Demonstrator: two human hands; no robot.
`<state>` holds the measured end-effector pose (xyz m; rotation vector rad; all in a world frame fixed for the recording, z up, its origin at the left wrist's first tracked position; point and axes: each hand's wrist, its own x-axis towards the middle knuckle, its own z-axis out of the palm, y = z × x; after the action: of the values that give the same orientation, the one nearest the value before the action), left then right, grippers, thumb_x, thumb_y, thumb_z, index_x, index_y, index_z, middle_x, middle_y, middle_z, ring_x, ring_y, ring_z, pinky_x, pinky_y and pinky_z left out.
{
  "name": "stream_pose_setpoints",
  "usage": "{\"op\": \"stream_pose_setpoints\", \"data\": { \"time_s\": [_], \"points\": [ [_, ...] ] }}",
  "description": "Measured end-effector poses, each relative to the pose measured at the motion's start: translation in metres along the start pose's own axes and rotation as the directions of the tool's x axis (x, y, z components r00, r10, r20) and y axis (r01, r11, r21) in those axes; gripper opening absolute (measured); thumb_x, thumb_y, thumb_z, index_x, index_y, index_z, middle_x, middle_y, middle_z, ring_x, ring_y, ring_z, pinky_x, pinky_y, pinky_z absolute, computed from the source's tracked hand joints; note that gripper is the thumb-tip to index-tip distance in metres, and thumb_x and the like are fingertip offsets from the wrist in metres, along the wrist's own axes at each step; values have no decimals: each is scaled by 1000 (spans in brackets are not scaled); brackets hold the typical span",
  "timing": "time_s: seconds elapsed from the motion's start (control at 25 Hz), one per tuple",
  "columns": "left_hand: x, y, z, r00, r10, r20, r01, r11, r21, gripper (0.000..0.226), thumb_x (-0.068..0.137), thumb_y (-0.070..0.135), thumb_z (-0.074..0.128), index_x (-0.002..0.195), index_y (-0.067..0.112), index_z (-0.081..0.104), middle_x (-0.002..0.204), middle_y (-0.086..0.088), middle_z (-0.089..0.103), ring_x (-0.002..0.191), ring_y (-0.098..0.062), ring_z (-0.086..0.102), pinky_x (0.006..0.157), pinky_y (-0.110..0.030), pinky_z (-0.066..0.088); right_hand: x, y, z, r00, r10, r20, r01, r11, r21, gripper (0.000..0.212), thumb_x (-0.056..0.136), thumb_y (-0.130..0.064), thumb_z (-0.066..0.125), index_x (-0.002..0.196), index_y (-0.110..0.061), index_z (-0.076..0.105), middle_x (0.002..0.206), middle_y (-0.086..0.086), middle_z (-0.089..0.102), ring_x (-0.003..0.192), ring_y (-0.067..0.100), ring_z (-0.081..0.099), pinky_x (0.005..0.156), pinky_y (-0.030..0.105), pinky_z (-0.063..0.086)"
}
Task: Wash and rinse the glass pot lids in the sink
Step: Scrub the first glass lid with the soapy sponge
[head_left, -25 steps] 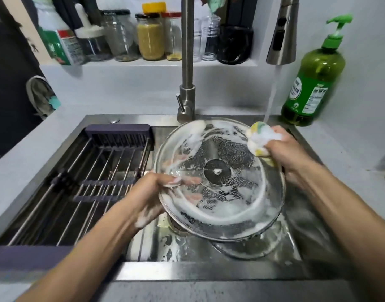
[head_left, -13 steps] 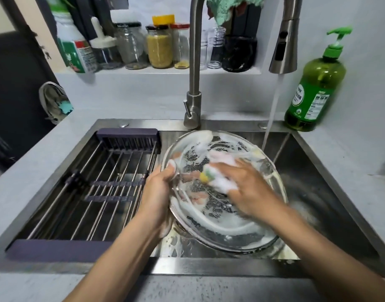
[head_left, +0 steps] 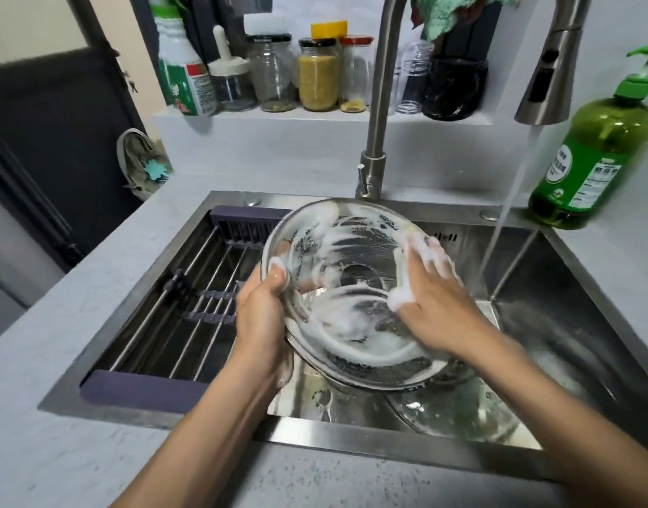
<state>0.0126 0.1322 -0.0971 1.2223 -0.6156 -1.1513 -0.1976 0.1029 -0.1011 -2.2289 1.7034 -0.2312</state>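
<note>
Kitchen counter, grey, with steel sink [head_left: 590, 324] as landmark. Item one: glass pot lid [head_left: 352, 287], held tilted above the sink basin, inner face streaked with foam. Left hand [head_left: 260, 317] grips its left rim, thumb over the edge. Right hand [head_left: 436, 306] presses on the lid's right side, fingers spread and covered in suds; whether a sponge lies under them cannot be told. Item two: second lid [head_left: 458, 412], lying on the sink floor below the first. Lids counted: two. Drying rack [head_left: 190, 298], one, across the sink's left half. Water stream [head_left: 498, 229], one, falling at the sink's right rear. Soap bottle [head_left: 597, 155], one, behind the sink's right corner. Progress, as judged: soaping underway; rinsing outstanding for both.
</note>
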Motion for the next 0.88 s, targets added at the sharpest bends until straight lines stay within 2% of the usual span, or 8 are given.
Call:
{"op": "stream_pose_setpoints", "data": {
  "time_s": [0.12,0.2,0.36,0.44,0.52,0.72,0.8,0.88],
  "points": [
    [7,3,2,1000,-22,-8,22,1000,-19,29,102,19,44,114,12,70,108,-17,75,105,-32,71,95,-47,54,-23,-41,29,962,-256,94,243,961,133,97,71,-49,30,153,-40,-21,161,-15,-29,141,5,-38,123,51,-3],
    [2,-4,1,999,-33,9,33,999,-23,30,102,17,44,116,11,70,111,-14,75,107,-31,70,98,-48,53,1,-66,23,925,-380,4,376,916,143,93,81,-39,42,156,-37,-13,163,-13,-23,146,8,-31,123,45,-2],
    [1,4,-17,1000,-28,-7,27,991,-131,32,97,25,48,113,15,73,111,-12,75,107,-32,70,99,-52,51,26,-67,-12,987,-73,-144,76,997,16,88,89,-31,51,159,-35,-3,167,-2,-9,153,26,-9,123,50,12],
    [5,9,-22,992,-60,-114,44,990,-137,26,95,24,53,101,14,76,102,-15,77,101,-35,71,94,-52,55,5,-71,2,981,-174,-91,178,983,37,85,84,-25,62,157,-33,19,163,4,26,149,25,23,117,38,26],
    [5,8,-32,959,-118,-257,83,986,-144,19,93,19,56,92,11,74,92,-16,77,94,-35,73,86,-50,58,-10,-85,13,936,-336,-107,351,917,191,73,75,-22,66,145,-32,46,140,1,57,117,16,56,91,21,45],
    [10,27,-69,911,-152,-383,47,961,-272,17,95,12,52,99,8,67,79,-12,76,69,-27,74,63,-43,62,0,-80,-11,908,-93,-409,299,827,476,68,61,-22,59,128,-35,64,105,-15,70,75,-1,57,63,15,43],
    [15,33,-76,884,-149,-443,29,963,-267,14,95,7,51,98,7,64,84,-14,70,78,-29,70,75,-48,60,-4,-70,-10,910,-41,-412,270,814,515,62,58,-24,58,118,-38,68,88,-18,69,70,-3,58,55,11,42],
    [18,33,-84,861,-162,-482,31,963,-269,11,96,8,51,94,10,62,93,-16,68,91,-32,69,85,-53,57,-8,-63,-5,937,11,-350,197,810,552,64,57,-25,58,119,-38,68,90,-24,67,73,-11,58,56,6,42]
  ]
}}
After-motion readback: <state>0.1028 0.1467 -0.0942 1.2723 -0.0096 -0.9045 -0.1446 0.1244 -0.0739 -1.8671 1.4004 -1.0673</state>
